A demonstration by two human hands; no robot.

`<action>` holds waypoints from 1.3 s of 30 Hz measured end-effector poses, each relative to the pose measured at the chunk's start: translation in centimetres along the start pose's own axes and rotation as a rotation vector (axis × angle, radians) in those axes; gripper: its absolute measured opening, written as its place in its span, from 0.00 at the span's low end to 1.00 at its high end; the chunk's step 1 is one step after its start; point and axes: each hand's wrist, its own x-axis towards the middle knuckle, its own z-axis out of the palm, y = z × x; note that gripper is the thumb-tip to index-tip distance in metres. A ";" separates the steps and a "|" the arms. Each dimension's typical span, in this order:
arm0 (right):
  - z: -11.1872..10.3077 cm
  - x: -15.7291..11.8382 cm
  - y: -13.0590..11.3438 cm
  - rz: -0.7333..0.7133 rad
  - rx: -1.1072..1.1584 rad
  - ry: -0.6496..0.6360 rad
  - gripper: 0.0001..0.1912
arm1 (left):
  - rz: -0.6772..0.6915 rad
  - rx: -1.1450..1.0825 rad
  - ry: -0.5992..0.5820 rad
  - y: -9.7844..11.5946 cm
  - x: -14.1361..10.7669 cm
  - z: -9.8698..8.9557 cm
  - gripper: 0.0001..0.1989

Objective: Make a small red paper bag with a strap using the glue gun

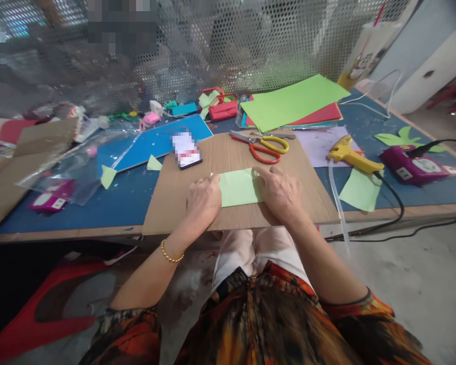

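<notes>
A pale green piece of paper (240, 188), apparently folded, lies on a cardboard sheet (175, 203) in front of me. My left hand (204, 198) is closed at its left edge, fingers curled, with a bead bracelet on the wrist. At the opposite edge my right hand (280, 192) is closed on the paper too, its thumb and fingertips near the upper right corner. Both hands rest low over the cardboard, and the undersides of the fingers are hidden. Just beyond the paper lie scissors (265, 150) with one red and one yellow handle. A phone (186, 150) with a lit screen is at the upper left.
A yellow glue gun (353, 155) with a glue stick and black cord lies right. Near it are a purple power block (416, 165) and a pale green scrap (363, 188). Coloured sheets (296, 104) and a small red bag (223, 109) sit behind, before a perforated metal screen (228, 45).
</notes>
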 end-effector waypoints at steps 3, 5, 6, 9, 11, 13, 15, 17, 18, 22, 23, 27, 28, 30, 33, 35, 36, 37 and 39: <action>0.1 -0.3 0.1 -0.037 -0.066 -0.007 0.23 | -0.043 0.009 -0.053 0.6 -0.1 -0.7 0.20; -0.1 -0.4 0.0 -0.055 -0.099 -0.010 0.23 | -0.051 0.057 -0.091 1.1 -0.2 -1.5 0.21; -0.2 -0.5 -0.1 -0.063 -0.112 -0.021 0.23 | -0.051 0.089 -0.098 1.4 -0.2 -1.9 0.21; -0.8 -0.5 -0.4 -0.063 -0.143 -0.082 0.22 | -0.050 0.173 -0.094 2.1 -0.2 -3.1 0.22; -1.2 -0.4 -0.5 -0.062 -0.148 -0.117 0.22 | -0.046 0.194 -0.121 2.2 -0.1 -3.7 0.19; -1.4 -0.3 -0.5 -0.072 -0.153 -0.142 0.22 | -0.038 0.184 -0.173 2.0 0.3 -4.1 0.16; -1.6 -0.1 -0.4 -0.090 -0.166 -0.158 0.22 | -0.019 0.153 -0.222 1.5 1.0 -4.6 0.13; -1.7 0.3 -0.3 -0.104 -0.174 -0.163 0.21 | 0.025 0.129 -0.280 0.9 2.1 -5.1 0.12; -1.7 0.5 -0.3 -0.108 -0.173 -0.159 0.21 | 0.052 0.127 -0.316 0.7 2.7 -5.4 0.11; -2.1 2.1 -0.2 -0.062 -0.118 -0.141 0.22 | 0.145 0.199 -0.453 0.5 6.0 -6.2 0.10; -2.2 2.7 -0.1 -0.047 -0.082 -0.142 0.23 | 0.172 0.209 -0.495 0.6 6.9 -6.2 0.11; -2.5 5.1 0.6 -0.041 0.054 -0.172 0.19 | 0.290 0.154 -0.659 1.5 9.9 -6.3 0.20; -2.5 5.5 0.8 -0.055 0.079 -0.180 0.15 | 0.294 0.134 -0.692 1.6 10.4 -6.3 0.21; -2.5 6.0 1.2 -0.089 0.128 -0.182 0.09 | 0.270 0.086 -0.746 1.7 11.1 -6.3 0.22; -2.3 5.7 1.5 -0.138 0.175 -0.157 0.06 | 0.242 0.018 -0.787 1.4 11.7 -6.3 0.24; -1.9 5.2 1.7 -0.157 0.185 -0.137 0.07 | 0.258 0.013 -0.803 1.2 11.9 -6.2 0.24; -1.7 4.9 1.8 -0.162 0.190 -0.124 0.09 | 0.272 0.023 -0.810 1.1 12.0 -6.1 0.24; -1.4 4.6 1.8 -0.165 0.193 -0.107 0.11 | 0.284 0.039 -0.818 1.1 12.1 -6.1 0.23; -1.0 4.3 1.6 -0.179 0.200 -0.059 0.17 | 0.290 0.074 -0.830 1.2 12.1 -6.2 0.22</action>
